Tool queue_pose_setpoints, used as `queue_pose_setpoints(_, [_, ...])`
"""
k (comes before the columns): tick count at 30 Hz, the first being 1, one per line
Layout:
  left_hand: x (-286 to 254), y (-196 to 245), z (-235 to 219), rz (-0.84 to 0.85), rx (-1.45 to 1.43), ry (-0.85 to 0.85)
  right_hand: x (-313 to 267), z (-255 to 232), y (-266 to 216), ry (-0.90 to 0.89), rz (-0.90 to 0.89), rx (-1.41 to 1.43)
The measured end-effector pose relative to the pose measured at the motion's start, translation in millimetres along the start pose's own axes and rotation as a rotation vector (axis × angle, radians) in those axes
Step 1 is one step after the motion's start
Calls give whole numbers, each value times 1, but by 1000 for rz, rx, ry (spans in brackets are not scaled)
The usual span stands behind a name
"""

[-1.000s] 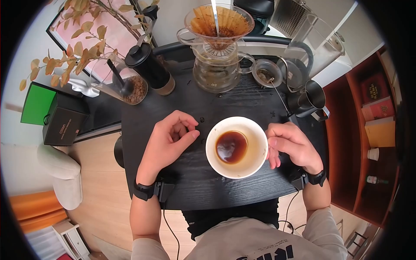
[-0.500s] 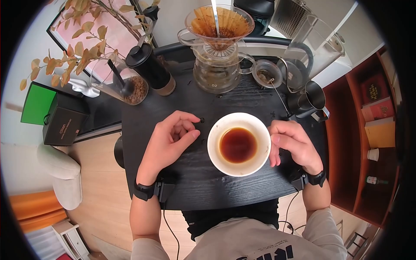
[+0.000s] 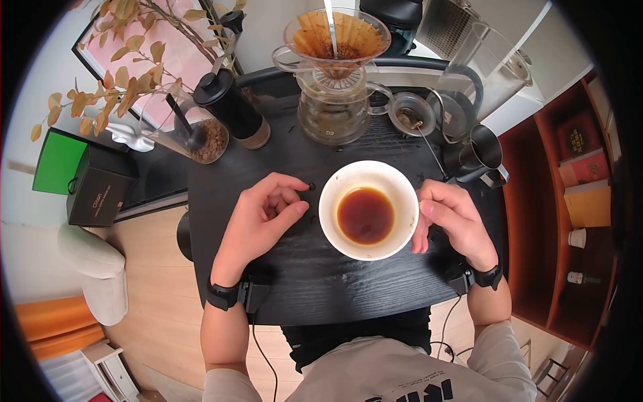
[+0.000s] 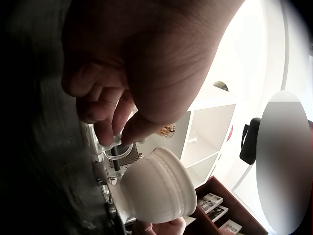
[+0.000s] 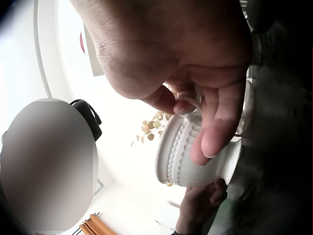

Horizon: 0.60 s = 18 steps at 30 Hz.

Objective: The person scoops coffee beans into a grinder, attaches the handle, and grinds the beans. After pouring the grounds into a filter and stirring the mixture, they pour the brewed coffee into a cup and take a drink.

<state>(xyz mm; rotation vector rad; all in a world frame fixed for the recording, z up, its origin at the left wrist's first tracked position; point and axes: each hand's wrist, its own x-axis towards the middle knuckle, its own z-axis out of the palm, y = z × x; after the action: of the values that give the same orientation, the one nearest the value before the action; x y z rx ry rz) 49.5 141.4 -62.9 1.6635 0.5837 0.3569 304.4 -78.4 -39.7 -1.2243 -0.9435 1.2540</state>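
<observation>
My right hand [image 3: 452, 218] pinches the handle of a white cup [image 3: 329, 209] between thumb and fingers. Dark brown coffee [image 3: 366, 216] fills the lower part of the cup. From the right wrist view, the handle runs between thumb and curled fingers, and beaded bands ring the white cup [image 5: 183, 159]. The cup's foot is close over the black table in the left wrist view. To the left of the cup, my left hand [image 3: 261, 218] rests at the table, fingers loosely curled around nothing, a gap between it and the cup.
Behind the cup stands a glass coffee server [image 3: 335, 120] under a dripper [image 3: 295, 43] with a used paper filter and spoon. A black hand grinder [image 3: 231, 107] and a jar of beans [image 3: 213, 137] are back left. At right are a black pitcher [image 3: 462, 161] and a small strainer [image 3: 408, 110].
The cup has shifted slightly away from the body. Its coffee, pooled toward the left a second ago, now lies near the middle. The left hand has barely moved.
</observation>
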Motion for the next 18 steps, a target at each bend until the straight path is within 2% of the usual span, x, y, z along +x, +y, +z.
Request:
queue_pose_setpoints(9, [0, -1, 0, 2, 13, -2, 1, 0, 0, 1, -28, -3])
queue_pose_setpoints(18, [0, -1, -1, 10, 12, -5, 0, 1, -3, 10, 34, -48])
